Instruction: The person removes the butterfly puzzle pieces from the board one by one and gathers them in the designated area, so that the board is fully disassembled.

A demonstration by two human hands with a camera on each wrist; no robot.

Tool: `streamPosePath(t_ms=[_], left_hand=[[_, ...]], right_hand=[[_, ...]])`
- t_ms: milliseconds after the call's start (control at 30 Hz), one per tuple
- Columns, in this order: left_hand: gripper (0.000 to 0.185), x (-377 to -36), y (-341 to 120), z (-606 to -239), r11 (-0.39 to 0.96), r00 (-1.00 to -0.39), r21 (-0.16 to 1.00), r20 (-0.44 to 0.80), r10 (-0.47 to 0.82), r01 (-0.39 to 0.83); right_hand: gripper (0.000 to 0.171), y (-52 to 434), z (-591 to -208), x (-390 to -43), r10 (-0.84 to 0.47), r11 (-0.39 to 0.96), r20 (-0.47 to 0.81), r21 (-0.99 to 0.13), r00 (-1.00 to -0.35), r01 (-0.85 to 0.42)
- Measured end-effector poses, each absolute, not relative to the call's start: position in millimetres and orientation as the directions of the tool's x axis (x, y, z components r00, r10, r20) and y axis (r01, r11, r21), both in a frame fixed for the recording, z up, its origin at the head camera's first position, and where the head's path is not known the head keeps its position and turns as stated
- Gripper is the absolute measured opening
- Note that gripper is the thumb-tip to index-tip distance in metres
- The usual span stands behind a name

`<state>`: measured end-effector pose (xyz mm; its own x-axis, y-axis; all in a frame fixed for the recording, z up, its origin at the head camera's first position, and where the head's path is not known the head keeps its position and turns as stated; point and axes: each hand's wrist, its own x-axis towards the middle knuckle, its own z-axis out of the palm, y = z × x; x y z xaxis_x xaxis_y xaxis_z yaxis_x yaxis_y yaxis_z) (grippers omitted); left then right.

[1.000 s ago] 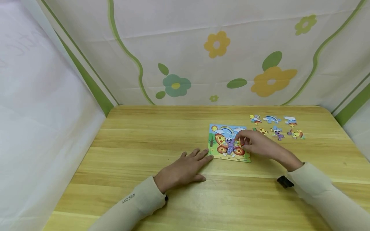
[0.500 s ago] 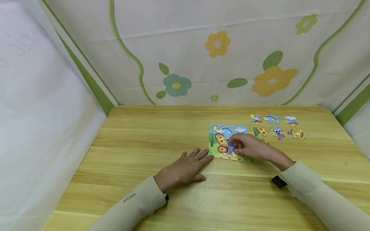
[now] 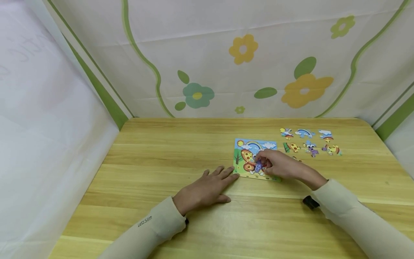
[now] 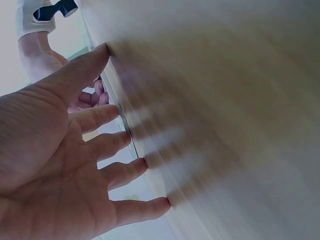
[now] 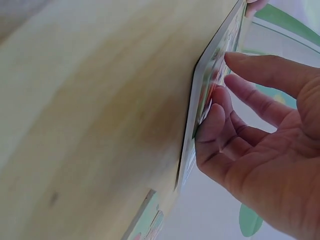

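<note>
A picture board (image 3: 244, 172) with a cartoon butterfly, sun, rainbow and tree lies flat on the wooden table. My left hand (image 3: 207, 187) rests on the table with its fingers spread, the fingertips at the board's lower left edge. In the left wrist view this hand (image 4: 60, 145) holds nothing. My right hand (image 3: 278, 163) bends over the right half of the board, fingers curled, tips near the purple butterfly body. In the right wrist view its thumb (image 5: 260, 67) and fingers reach the board's surface. Whether a puzzle piece sits between them cannot be made out.
Loose puzzle pieces lie in rows right of the board: a sun piece (image 3: 286, 133), a rainbow piece (image 3: 305, 133), a cloud piece (image 3: 326, 136), a purple piece (image 3: 311, 148) and several others. My right forearm passes just below them. A flowered curtain (image 3: 245, 75) hangs behind the table.
My right hand has moved a little left and down over the board, staying nearly still in the last half second. Another loose piece shows above my right wrist. My left hand has kept its place.
</note>
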<state>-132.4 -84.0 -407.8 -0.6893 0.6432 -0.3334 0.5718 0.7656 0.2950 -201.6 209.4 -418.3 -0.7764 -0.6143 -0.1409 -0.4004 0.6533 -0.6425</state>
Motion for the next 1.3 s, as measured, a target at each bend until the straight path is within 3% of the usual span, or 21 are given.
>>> streamPosePath(t_ms=[600, 1300], left_hand=[[0.075, -132.1, -83.2, -407.5, 0.767, -0.69, 0.296, -0.335, 0.642, 0.569], [0.076, -132.5, -83.2, -406.9, 0.771, -0.691, 0.296, -0.341, 0.637, 0.564]], right_hand=[[0.027, 203.9, -415.0, -204.1, -0.565, 0.697, -0.188, -0.63, -0.803, -0.343], [0.027, 200.5, -416.2, -206.8, -0.617, 0.677, -0.16, -0.607, -0.771, -0.416]])
